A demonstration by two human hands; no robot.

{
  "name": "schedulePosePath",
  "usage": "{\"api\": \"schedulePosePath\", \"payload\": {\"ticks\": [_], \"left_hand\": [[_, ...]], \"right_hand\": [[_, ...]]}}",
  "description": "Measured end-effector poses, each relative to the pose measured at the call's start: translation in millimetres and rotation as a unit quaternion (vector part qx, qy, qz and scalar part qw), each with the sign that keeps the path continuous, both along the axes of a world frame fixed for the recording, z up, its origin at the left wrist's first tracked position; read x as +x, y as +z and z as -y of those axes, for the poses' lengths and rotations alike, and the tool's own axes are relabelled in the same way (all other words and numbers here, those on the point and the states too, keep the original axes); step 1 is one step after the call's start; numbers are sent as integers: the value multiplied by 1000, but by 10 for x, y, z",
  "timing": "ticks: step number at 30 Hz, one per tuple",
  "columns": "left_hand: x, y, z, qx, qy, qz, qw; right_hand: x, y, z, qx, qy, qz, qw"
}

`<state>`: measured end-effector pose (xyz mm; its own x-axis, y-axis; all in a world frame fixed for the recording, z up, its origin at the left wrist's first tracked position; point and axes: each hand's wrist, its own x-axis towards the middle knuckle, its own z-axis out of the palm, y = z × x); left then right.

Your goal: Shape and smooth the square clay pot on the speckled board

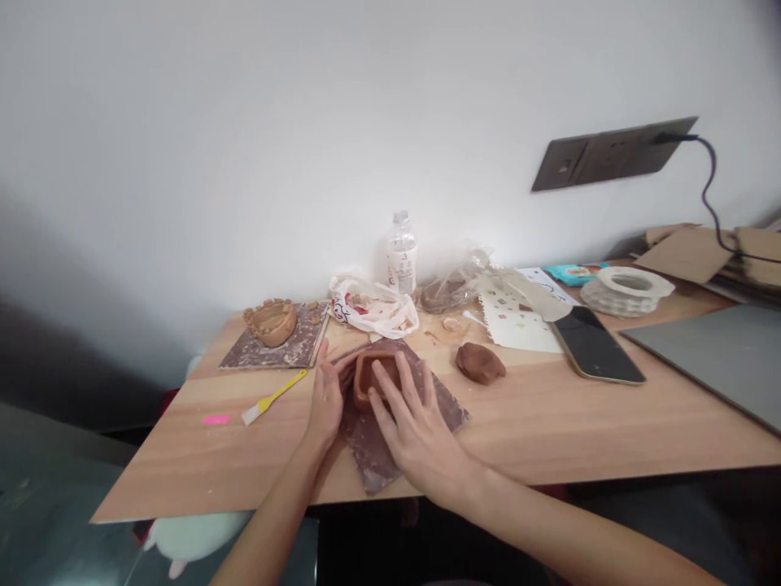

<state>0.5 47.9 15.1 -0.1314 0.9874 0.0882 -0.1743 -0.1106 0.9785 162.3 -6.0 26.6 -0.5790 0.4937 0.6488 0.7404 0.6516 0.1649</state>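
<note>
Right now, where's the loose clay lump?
In the head view the clay lump lies on the table just right of the right hand, between the dark mat and the phone.

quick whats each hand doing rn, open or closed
left hand: open, palm against the left wall of the clay pot.
right hand: open, fingers spread over its right side.

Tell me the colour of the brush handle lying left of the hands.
The brush handle is yellow, bristles white; head view shows it.
</note>
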Motion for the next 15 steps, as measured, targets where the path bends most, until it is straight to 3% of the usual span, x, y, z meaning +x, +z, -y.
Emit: {"api": "schedulePosePath", "payload": {"ticks": [6, 10, 15], "left_hand": [[-3, 41, 11, 3, 18, 8, 1000], [-24, -25, -20, 28, 10, 15, 999], [-40, -81, -48, 40, 33, -18, 998]], "right_hand": [[-174, 15, -38, -44, -12, 11, 999], [36, 15, 33, -70, -13, 22, 997], [368, 12, 93, -69, 39, 44, 996]]}}
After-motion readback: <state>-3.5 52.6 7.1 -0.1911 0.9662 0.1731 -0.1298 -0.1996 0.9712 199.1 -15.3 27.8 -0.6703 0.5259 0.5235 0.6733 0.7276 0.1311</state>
